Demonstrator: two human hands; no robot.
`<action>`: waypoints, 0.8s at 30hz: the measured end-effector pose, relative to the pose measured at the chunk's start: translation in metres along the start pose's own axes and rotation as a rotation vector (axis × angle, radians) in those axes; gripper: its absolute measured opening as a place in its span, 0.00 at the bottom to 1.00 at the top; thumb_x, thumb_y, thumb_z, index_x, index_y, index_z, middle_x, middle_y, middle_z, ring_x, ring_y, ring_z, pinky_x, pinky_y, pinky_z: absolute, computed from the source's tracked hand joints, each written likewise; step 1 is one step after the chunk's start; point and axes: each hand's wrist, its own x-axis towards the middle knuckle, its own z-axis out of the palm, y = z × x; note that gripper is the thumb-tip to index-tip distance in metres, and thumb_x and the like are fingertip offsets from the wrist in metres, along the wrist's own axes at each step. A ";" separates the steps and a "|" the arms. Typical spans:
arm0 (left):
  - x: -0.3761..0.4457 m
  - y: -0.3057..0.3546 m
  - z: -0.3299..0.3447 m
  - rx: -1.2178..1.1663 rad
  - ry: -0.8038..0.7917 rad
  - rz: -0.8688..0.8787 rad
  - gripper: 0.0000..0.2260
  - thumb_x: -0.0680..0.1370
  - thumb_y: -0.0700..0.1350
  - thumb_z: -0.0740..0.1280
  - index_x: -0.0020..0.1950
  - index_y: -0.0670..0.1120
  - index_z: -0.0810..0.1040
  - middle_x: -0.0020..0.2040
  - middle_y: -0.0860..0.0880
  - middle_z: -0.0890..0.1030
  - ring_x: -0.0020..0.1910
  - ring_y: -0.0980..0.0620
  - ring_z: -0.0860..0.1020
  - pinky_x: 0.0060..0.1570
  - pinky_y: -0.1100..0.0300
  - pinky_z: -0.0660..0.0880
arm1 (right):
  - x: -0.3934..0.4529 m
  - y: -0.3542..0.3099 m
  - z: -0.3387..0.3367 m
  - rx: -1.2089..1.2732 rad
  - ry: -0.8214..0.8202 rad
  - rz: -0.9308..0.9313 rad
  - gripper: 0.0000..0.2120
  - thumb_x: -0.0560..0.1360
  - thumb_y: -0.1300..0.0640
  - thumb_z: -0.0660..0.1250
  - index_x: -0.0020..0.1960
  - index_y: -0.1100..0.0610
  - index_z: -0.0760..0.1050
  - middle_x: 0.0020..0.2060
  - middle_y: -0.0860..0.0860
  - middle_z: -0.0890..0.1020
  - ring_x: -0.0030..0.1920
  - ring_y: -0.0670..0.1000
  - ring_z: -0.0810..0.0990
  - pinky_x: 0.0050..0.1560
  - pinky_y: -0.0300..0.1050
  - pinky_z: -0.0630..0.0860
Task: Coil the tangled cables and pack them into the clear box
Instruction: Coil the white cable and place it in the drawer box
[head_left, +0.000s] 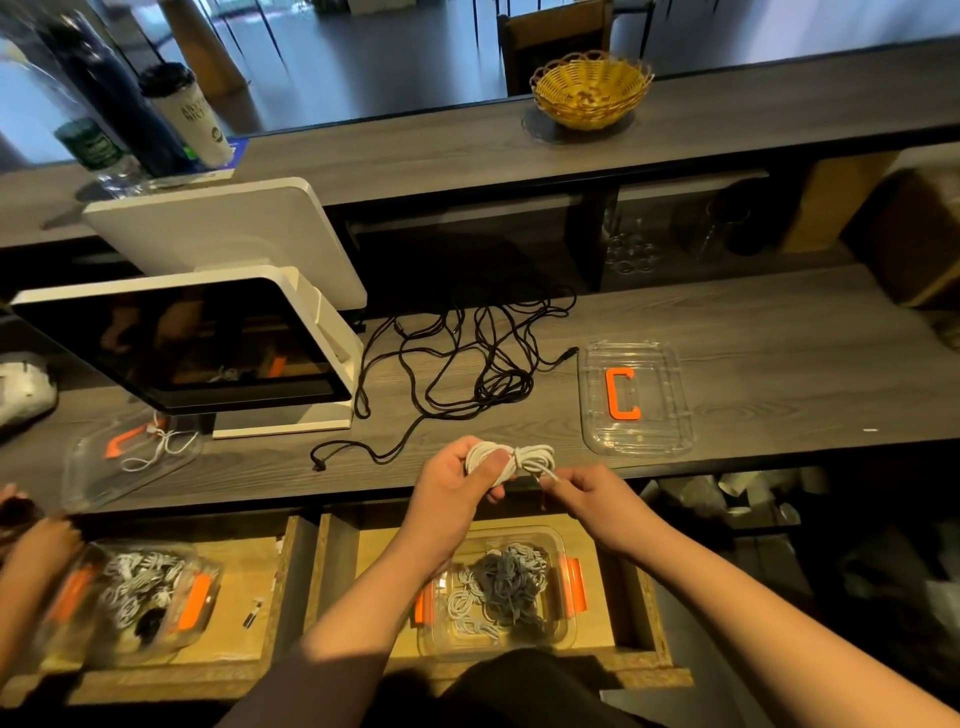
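Above tabletop edge, left hand grips white cable coil, right hand fingers pinch its tail — wrap finishing; next, pack into clear box below.

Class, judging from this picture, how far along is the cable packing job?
Done: coiled cables already lie in the clear box in the drawer. In hand: the left hand grips a white coil while the right hand pinches its end. Left: the black cable lies tangled on the counter.

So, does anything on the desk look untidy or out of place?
Yes: the black cable sprawls in loose tangles across the desk, not coiled. The clear lid lies off its box.
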 end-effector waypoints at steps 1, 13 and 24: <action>0.001 -0.001 0.000 -0.020 0.011 -0.003 0.04 0.81 0.43 0.67 0.50 0.44 0.80 0.37 0.51 0.81 0.36 0.56 0.77 0.40 0.64 0.75 | -0.001 -0.002 0.001 -0.024 -0.023 0.009 0.17 0.82 0.48 0.60 0.41 0.52 0.81 0.32 0.50 0.78 0.34 0.47 0.76 0.41 0.48 0.73; 0.002 -0.026 0.005 0.299 0.278 0.124 0.04 0.78 0.45 0.71 0.43 0.48 0.82 0.36 0.51 0.82 0.36 0.58 0.81 0.36 0.62 0.74 | -0.016 -0.036 0.013 -0.372 -0.044 -0.210 0.13 0.82 0.48 0.58 0.47 0.52 0.77 0.36 0.49 0.80 0.37 0.49 0.77 0.39 0.49 0.73; 0.004 -0.022 0.003 0.448 -0.079 -0.047 0.03 0.79 0.46 0.70 0.49 0.47 0.81 0.41 0.49 0.84 0.37 0.57 0.83 0.46 0.49 0.79 | -0.009 -0.024 -0.009 -0.458 0.233 -0.217 0.13 0.77 0.42 0.66 0.47 0.51 0.76 0.39 0.45 0.80 0.42 0.48 0.78 0.39 0.46 0.73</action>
